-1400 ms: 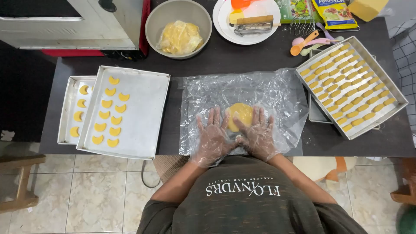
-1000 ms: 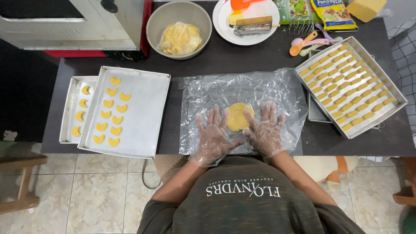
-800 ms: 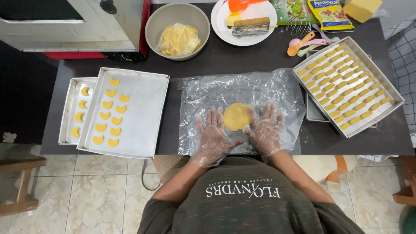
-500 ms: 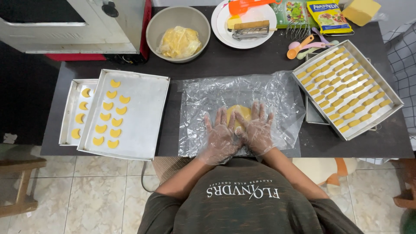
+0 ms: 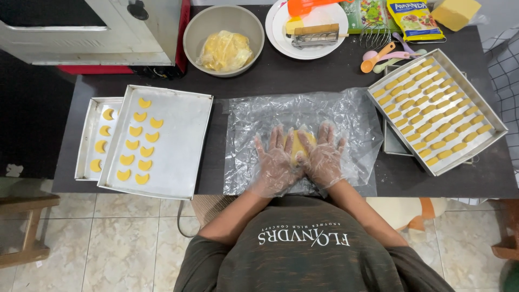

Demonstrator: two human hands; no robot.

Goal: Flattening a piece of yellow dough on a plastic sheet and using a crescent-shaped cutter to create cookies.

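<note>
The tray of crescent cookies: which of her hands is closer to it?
Left. The left hand lies nearer the crescent tray; the right hand is farther, beyond the dough.

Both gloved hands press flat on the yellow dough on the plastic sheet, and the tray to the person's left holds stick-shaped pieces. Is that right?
Not quite. In the head view the tray on the left holds crescent-shaped pieces; the stick-shaped pieces fill the tray on the right. The rest stands: left hand and right hand, both gloved, press flat on the yellow dough on the plastic sheet.
</note>
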